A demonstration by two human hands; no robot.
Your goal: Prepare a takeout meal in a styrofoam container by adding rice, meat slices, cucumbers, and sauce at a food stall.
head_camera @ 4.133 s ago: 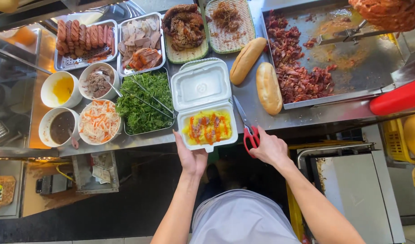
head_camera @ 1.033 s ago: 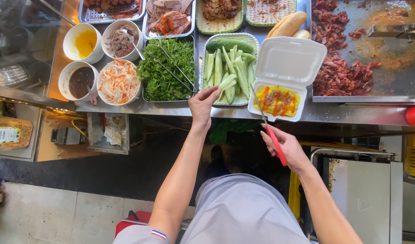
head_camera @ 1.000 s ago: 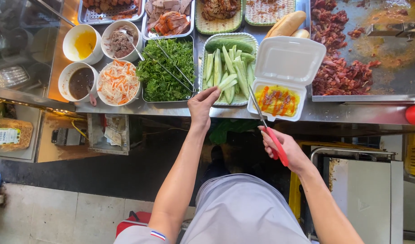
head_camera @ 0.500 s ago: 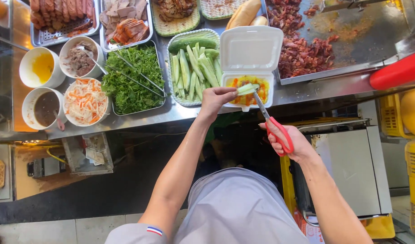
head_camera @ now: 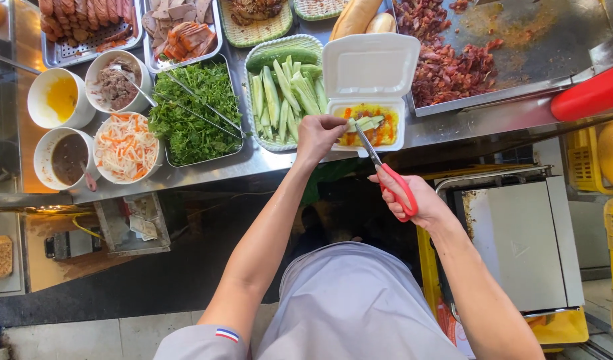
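The left hand pinched a pale green cucumber strip between its fingertips, holding it over the white foam box, which sat with its lid thrown back at the front edge of the steel counter. The right hand was closed through the red loops of a pair of scissors; the thin metal blades reached up across the counter's lip and met the strip above the yellow-orange filling in the box. Both forearms came up from below the counter over a dark open gap, with free room on either side.

Just left of the box, touching or nearly so, stood a green plastic basket of cucumber spears, long and smooth. Further left lay a steel tray of leafy herbs with metal tongs across it. Round white bowls crowded the left end: shredded carrot and radish, a dark sauce, a yellow sauce. Right of the box, chopped reddish meat lay heaped on a flat greasy griddle, and two bread rolls lay behind the lid.
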